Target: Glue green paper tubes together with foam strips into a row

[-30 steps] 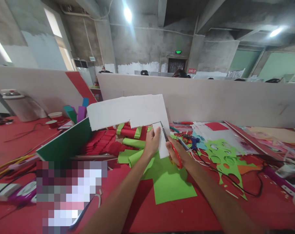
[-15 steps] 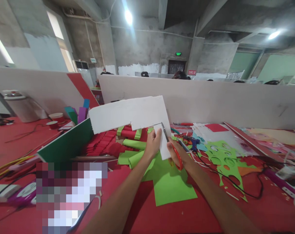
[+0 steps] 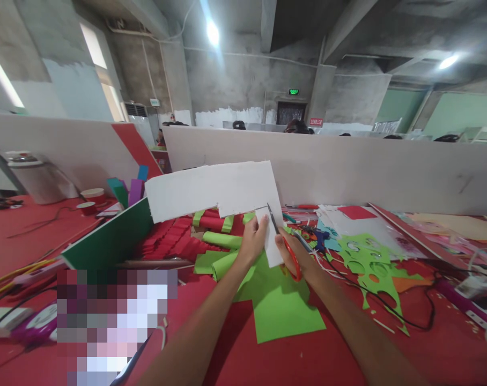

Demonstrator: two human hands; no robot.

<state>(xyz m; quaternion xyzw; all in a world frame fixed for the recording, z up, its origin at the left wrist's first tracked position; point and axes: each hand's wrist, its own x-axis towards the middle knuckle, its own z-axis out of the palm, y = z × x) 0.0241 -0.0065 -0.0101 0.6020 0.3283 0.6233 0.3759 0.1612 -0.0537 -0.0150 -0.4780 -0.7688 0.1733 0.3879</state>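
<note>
My left hand (image 3: 252, 240) pinches the lower strip of a large white paper sheet (image 3: 211, 188) and holds it up above the red table (image 3: 283, 359). My right hand (image 3: 297, 258) grips red-handled scissors (image 3: 284, 242). Their dark blades point up into a cut in the sheet, just right of my left thumb. Under both hands lies a bright green paper sheet (image 3: 281, 311).
Rolled green and red paper (image 3: 211, 236) is piled behind the hands. A green board (image 3: 107, 238) leans at left. A green cut-out sheet (image 3: 368, 257), a glue gun (image 3: 318, 236) and black cables (image 3: 412, 316) lie at right. Grey partition boards (image 3: 368, 166) stand behind; people sit beyond them.
The view has shifted slightly; the sheet, both hands and the scissors keep nearly the same pose, with the blades still in the cut.
</note>
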